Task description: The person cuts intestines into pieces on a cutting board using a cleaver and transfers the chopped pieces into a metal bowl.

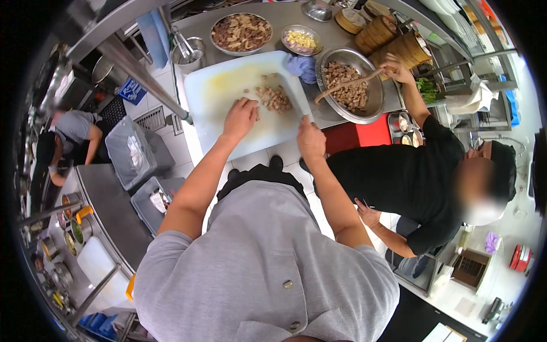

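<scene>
My right hand point(311, 138) is closed round the handle of a knife point(305, 107), whose blade points away over the right part of a white cutting board point(211, 122). Chopped brown pieces point(274, 99) lie in a pile on the board, left of the blade. My left hand point(241, 118) rests on the board just left of the pile, its fingers bent together; whether something small is under them cannot be made out. A crumpled purple cloth point(302, 67) touches the board's upper right corner.
A co-worker in black at the right holds a wooden stick point(348, 84) over a steel bowl of chopped pieces point(346, 97). Behind the board stand a large bowl point(241, 33), a smaller bowl point(301, 41) and a steel pot point(190, 54). Bamboo steamers point(401, 48) are at the upper right.
</scene>
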`<action>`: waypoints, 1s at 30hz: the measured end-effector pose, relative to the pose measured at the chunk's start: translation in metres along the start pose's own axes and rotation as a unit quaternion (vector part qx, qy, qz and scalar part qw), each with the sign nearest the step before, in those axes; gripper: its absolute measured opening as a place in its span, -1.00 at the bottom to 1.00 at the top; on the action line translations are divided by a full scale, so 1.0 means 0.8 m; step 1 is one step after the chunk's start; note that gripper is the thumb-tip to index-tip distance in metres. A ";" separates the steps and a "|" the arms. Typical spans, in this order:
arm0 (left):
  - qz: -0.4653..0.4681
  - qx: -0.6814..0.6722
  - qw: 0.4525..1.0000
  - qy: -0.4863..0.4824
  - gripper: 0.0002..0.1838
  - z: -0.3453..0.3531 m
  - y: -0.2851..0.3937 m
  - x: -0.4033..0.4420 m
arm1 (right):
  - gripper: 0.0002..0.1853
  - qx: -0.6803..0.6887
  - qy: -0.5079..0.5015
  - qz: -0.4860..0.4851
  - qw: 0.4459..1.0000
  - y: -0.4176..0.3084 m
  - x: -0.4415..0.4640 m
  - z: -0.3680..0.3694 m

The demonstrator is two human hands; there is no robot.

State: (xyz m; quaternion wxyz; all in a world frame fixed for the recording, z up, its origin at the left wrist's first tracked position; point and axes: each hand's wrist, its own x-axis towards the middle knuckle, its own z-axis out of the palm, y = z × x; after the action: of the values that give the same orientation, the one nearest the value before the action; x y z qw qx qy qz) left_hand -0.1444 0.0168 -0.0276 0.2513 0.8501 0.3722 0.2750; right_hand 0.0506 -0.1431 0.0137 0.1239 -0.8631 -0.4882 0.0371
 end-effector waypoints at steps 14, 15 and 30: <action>0.074 0.012 0.997 -0.012 -0.37 0.050 -0.035 0.116 | -0.65 0.385 -0.110 0.180 0.898 0.051 -0.024 -0.020; 0.106 0.068 0.992 -0.014 -0.40 0.054 -0.028 0.119 | -0.65 0.430 -0.127 0.196 0.872 0.059 -0.028 -0.015; -0.050 0.032 0.997 0.048 0.08 0.027 0.019 0.018 | -0.68 0.535 -0.199 0.200 0.796 -0.018 -0.037 0.041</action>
State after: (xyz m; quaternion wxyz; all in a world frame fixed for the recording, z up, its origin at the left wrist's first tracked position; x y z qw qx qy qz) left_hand -0.1142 0.0140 -0.0294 0.2190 0.8240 0.4345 0.2903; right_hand 0.0175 -0.1551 -0.0163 0.4560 -0.7113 -0.2209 0.4872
